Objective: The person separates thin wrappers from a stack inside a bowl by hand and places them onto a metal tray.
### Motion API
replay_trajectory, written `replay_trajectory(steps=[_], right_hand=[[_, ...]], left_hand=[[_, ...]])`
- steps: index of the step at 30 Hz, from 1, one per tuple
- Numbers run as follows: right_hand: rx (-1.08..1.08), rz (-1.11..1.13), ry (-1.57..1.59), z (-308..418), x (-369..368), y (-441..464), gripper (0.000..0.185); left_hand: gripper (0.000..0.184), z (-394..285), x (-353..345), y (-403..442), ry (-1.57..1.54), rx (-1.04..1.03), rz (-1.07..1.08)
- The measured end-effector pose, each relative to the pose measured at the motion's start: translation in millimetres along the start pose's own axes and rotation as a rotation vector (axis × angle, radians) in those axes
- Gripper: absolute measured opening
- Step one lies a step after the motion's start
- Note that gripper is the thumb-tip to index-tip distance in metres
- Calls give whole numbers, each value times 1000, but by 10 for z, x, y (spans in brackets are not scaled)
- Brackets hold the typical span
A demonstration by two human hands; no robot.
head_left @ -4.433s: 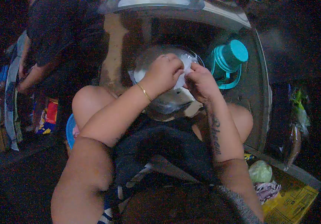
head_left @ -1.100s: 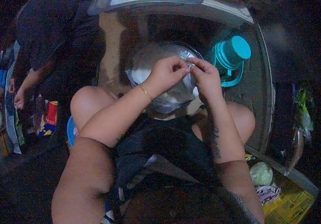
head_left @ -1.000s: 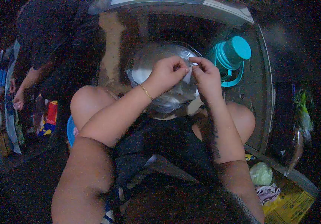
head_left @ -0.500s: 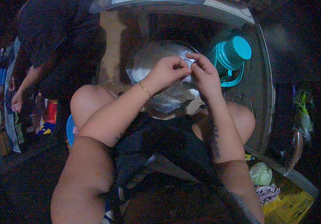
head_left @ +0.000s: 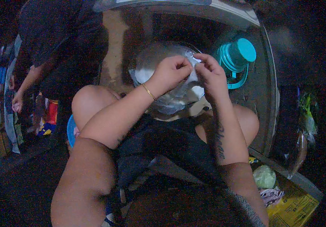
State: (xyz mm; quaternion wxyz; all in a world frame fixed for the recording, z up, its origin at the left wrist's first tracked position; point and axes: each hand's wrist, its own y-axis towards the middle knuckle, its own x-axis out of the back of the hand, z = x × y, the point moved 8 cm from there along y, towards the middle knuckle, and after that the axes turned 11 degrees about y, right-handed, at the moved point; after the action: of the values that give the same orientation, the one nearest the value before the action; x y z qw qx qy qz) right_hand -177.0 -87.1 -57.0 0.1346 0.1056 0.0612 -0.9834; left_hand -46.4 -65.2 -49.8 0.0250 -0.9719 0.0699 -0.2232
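My left hand [head_left: 174,72], with a thin gold bangle at the wrist, is closed in a pinch of thumb and fingers. Facing it, slightly apart, my right hand [head_left: 213,77] has its fingers curled toward the thumb. What either pinch holds is too small and dim to make out. Directly below both hands lies clear, crinkled plastic [head_left: 172,102], which looks like a bag, over a round basin-like shape between my knees. Pale patches show through or on the plastic. Its far side is dark.
A turquoise bucket with a turquoise dipper [head_left: 242,51] stands to the right. Lower right are a pale green cabbage [head_left: 264,176] and a yellow printed sack [head_left: 295,204]. Leafy greens in plastic [head_left: 307,113] lie far right. At left is another person's hand [head_left: 17,104].
My hands have come apart, the right one shifting slightly to the right. A wider gap shows the plastic between them. The other person's hand has barely moved.
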Motion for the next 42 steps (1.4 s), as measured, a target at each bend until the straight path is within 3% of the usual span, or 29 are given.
replay_trajectory(steps=[8, 14, 18, 21, 24, 27, 33, 36, 39, 42], right_hand=[[87, -33, -216, 32, 140, 26, 38], [-147, -93, 46, -89, 195, -9, 37], [-102, -116, 63, -85, 224, 7, 33], [-20, -117, 31, -40, 228, 18, 31], [43, -118, -1, 58, 195, 2, 32], [77, -108, -54, 132, 159, -27, 33], [162, -119, -187, 249, 72, -67, 36], [176, -87, -240, 297, 30, -80, 38], [118, 55, -157, 272, -39, -63, 37], [37, 271, -3, 298, -156, -120, 35]], left_hand=[[17, 34, 17, 24, 37, 0, -51], [16, 44, 16, 34, 96, -88, -126], [13, 15, 26, 25, 184, -87, -125], [11, -90, 14, -5, -13, -222, -128], [16, -298, 37, -81, 128, -483, -130], [18, -265, 54, -92, 306, -398, -80], [12, -332, 69, -123, 481, -449, -56], [18, -148, 52, -42, 348, -230, -9], [26, -28, 139, -16, 135, -134, -123], [27, -340, 228, -47, 365, -522, -317]])
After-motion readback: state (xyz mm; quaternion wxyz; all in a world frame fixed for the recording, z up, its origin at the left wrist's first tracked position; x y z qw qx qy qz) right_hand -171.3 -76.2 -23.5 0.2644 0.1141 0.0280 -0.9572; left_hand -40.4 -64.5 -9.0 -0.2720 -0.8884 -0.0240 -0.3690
